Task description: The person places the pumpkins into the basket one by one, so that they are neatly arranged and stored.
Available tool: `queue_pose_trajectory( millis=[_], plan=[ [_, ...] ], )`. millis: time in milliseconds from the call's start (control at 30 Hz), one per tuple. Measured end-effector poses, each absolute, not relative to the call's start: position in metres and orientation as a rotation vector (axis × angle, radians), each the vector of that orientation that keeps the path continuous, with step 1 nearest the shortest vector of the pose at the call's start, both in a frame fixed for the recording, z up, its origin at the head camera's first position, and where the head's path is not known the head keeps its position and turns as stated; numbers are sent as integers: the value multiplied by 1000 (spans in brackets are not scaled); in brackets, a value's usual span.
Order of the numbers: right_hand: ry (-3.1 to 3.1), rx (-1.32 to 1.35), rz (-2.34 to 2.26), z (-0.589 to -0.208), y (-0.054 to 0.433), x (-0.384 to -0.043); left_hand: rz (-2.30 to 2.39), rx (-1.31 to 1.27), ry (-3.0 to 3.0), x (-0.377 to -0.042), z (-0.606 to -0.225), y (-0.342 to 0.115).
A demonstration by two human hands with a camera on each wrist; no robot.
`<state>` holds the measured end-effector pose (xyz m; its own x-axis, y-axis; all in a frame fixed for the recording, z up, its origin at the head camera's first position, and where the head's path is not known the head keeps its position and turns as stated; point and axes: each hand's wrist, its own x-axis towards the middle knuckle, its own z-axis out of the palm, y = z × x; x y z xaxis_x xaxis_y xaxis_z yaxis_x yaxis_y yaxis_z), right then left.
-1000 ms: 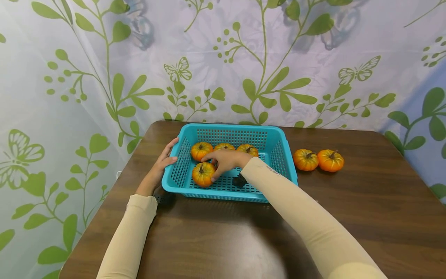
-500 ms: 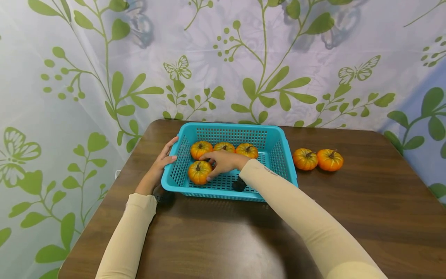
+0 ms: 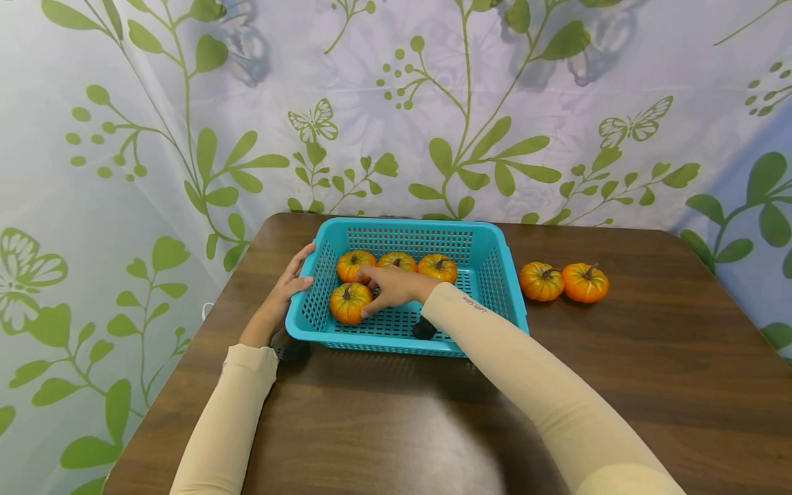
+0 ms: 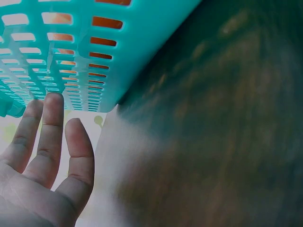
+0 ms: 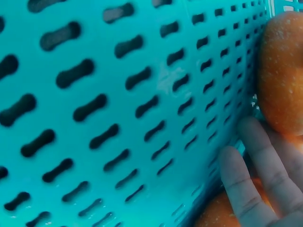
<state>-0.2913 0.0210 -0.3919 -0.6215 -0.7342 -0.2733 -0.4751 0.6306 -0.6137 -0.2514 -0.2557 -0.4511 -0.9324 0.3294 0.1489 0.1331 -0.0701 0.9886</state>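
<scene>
Pushing softly with our right hand [image 3: 397, 285] (fingers loosely spread), we should settle the near pumpkin [image 3: 346, 304] around eight o'clock in the basket [image 3: 371, 342].

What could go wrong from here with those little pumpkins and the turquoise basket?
The right hand is close to both the front pumpkin and the back-left pumpkin, so it could knock either while moving. The left hand seems to steady the basket's left end; a hard push inside might slide it anyway. The two pumpkins on the table might roll if bumped.
</scene>
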Motion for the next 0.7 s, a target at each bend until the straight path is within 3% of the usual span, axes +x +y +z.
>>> queue_pose_trajectory(
  millis=[700],
  plan=[
    [2370, -969, -643, -389, 22, -291, 2148, 508, 2018, -252, -454, -257]
  ],
)
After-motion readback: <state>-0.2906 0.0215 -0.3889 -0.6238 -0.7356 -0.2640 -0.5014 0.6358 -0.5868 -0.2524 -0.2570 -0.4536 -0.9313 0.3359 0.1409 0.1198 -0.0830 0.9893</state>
